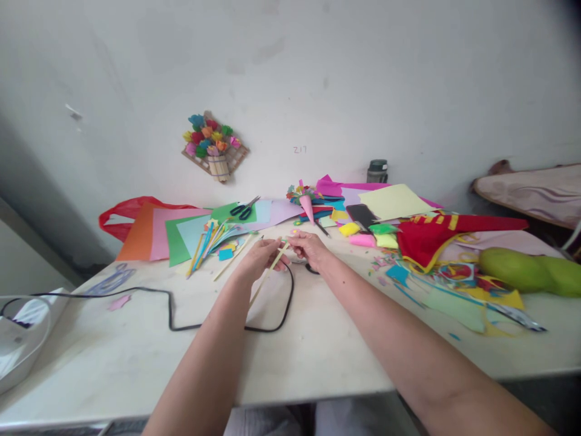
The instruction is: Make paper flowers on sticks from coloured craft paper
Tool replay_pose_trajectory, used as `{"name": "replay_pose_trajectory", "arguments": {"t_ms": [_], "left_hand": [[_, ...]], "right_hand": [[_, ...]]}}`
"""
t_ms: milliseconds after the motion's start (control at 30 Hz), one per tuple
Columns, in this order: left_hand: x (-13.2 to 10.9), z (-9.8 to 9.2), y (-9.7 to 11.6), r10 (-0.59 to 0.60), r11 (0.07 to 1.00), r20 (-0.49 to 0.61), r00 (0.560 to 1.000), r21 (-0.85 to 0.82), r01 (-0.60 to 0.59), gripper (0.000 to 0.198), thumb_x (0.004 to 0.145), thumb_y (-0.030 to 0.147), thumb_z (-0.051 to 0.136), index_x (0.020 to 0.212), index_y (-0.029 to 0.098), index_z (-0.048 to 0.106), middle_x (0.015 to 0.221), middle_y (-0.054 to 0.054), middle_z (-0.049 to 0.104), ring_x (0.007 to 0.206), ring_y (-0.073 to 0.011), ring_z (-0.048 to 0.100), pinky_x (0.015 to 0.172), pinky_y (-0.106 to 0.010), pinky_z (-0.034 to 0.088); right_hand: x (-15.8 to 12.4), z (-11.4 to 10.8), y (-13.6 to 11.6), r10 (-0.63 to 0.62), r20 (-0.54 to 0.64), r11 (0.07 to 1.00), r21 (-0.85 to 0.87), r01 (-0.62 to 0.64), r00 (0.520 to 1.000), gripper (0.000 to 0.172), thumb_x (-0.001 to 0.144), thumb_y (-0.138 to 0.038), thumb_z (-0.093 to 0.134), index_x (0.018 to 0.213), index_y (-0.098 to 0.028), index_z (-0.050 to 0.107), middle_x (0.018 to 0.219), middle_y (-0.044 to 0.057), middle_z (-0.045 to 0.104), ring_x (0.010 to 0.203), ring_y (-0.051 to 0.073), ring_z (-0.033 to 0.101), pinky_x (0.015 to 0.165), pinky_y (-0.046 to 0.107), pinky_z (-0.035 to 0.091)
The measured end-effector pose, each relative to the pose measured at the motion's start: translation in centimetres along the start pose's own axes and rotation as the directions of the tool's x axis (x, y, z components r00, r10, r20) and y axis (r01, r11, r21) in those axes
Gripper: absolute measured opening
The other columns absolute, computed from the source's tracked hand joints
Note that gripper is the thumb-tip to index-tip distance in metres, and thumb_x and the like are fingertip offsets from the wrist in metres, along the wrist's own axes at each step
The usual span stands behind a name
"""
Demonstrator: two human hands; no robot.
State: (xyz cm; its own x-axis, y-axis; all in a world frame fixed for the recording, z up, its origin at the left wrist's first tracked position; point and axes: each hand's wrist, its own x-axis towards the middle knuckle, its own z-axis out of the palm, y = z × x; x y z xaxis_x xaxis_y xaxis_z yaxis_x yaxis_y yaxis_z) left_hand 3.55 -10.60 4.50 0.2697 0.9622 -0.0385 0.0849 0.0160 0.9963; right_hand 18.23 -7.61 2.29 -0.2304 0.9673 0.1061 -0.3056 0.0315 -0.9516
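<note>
My left hand (262, 259) is closed on a narrow pale yellow paper strip (267, 275), which slants down toward me past the wrist. Its upper end meets the pinched fingers of my right hand (309, 247). A tiny pink and yellow piece (295, 232) shows at the right fingertips; its kind is too small to tell. Left of my hands, a similar pale strip (232, 258) lies on the table near a bunch of coloured paper stems (209, 243) and a blue paper square (226, 254). A black cable (290, 297) loops under my forearms.
Scissors (245, 209) rest on coloured paper sheets (181, 233) at the back. A pink paper cone with flowers (307, 209), a phone (361, 215) and clay packets (362, 240) lie behind right. Paper scraps (454, 303) and a green fruit-like object (512, 270) are right; a power strip (22, 339) is left.
</note>
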Motion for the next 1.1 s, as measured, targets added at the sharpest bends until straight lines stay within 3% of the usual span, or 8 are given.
{"name": "replay_pose_trajectory", "arguments": {"t_ms": [233,433,567,767,1100], "left_hand": [[0.25,-0.59,-0.46,-0.059,0.990,0.082,0.995,-0.123,0.069,0.027,0.072,0.036,0.063,0.075,0.010,0.060,0.051,-0.003,0.058,0.039,-0.0075,0.050,0.037,-0.018,0.035],[0.35,-0.78,-0.53,-0.021,0.985,0.068,0.997,-0.171,0.033,0.022,0.062,0.029,0.071,0.067,0.012,0.058,0.050,-0.001,0.056,0.037,-0.0050,0.044,0.035,-0.017,0.028],[0.43,-0.73,-0.67,0.008,0.990,0.029,1.000,-0.143,-0.004,0.024,0.060,0.029,0.072,0.064,0.012,0.055,0.050,-0.002,0.058,0.037,-0.0063,0.045,0.036,-0.019,0.030],[0.48,-0.62,-0.94,0.008,1.000,-0.030,1.000,-0.021,-0.008,0.027,0.060,0.032,0.072,0.067,0.013,0.055,0.056,-0.004,0.063,0.042,-0.0088,0.052,0.041,-0.020,0.037],[0.48,-0.55,-0.92,0.024,0.999,-0.002,1.000,0.046,-0.024,0.030,0.062,0.038,0.069,0.069,0.012,0.055,0.054,-0.004,0.062,0.042,-0.0110,0.054,0.042,-0.022,0.041]], "right_hand": [[0.17,-0.03,0.18,-0.009,0.018,0.999,0.032,0.009,1.000,0.029,0.054,-0.034,0.072,0.058,-0.015,0.050,0.046,-0.006,0.047,0.039,0.003,0.034,0.036,0.018,0.019],[0.07,-0.09,0.03,0.001,0.070,0.998,0.066,-0.006,0.998,0.027,0.058,-0.035,0.069,0.073,-0.013,0.063,0.054,-0.003,0.052,0.041,0.004,0.037,0.036,0.017,0.020],[0.19,-0.23,0.18,-0.021,0.071,0.999,0.037,0.019,0.997,0.028,0.062,-0.037,0.066,0.075,-0.013,0.065,0.056,-0.002,0.053,0.043,0.005,0.038,0.036,0.018,0.021],[0.42,-0.18,0.56,-0.025,-0.015,0.991,-0.130,0.022,1.000,0.018,0.059,-0.030,0.066,0.059,-0.014,0.058,0.050,-0.002,0.052,0.041,0.005,0.035,0.035,0.018,0.022],[0.27,-0.03,0.49,-0.091,0.004,0.964,-0.249,0.089,0.996,0.021,0.058,-0.033,0.068,0.058,-0.014,0.059,0.044,-0.006,0.046,0.038,0.004,0.032,0.035,0.019,0.021]]}}
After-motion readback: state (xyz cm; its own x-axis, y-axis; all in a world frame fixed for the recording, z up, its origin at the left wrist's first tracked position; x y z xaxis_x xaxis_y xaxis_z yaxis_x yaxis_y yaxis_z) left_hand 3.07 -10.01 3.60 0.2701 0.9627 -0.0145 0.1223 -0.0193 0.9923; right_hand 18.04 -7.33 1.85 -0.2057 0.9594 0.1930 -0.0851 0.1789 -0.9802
